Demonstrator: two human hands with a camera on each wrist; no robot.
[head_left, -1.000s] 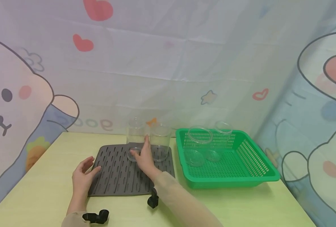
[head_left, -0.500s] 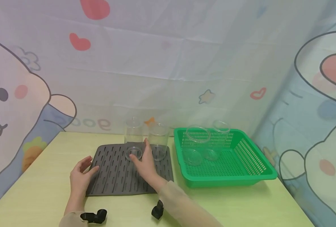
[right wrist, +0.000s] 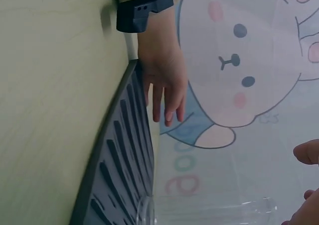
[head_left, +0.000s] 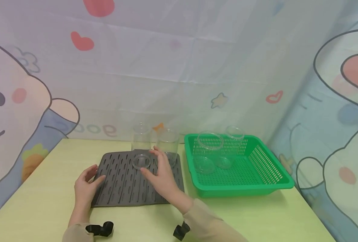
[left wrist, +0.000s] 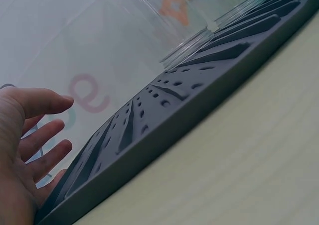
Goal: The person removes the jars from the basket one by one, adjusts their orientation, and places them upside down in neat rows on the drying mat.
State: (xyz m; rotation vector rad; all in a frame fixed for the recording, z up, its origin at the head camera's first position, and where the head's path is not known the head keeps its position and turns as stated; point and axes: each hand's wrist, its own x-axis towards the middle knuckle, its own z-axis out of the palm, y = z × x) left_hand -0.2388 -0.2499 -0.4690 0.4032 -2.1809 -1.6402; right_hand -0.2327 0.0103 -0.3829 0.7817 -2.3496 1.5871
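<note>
Two clear jars stand on a dark grey draining mat (head_left: 121,188). The left jar (head_left: 141,143) and the right jar (head_left: 169,141) are at the mat's back edge; the left wrist view shows ridged rims at their bottoms. My right hand (head_left: 166,178) is in front of the jars with thumb and fingers spread, holding nothing. In the right wrist view a gap shows between its fingertips (right wrist: 308,151) and the near jar (right wrist: 214,211). My left hand (head_left: 85,185) is at the mat's left edge, its fingers loosely bent around nothing; whether it touches the mat I cannot tell.
To the right of the mat stands a green plastic basket (head_left: 245,193). Inside it are a wide clear jar (head_left: 209,148) and a narrower clear one (head_left: 235,137). A printed cloth (head_left: 179,67) hangs behind the pale yellow table (head_left: 45,201).
My right hand has drawn back from the left jar, towards me and a little to the right. Both jars on the mat stay in place. My left hand has hardly moved.
</note>
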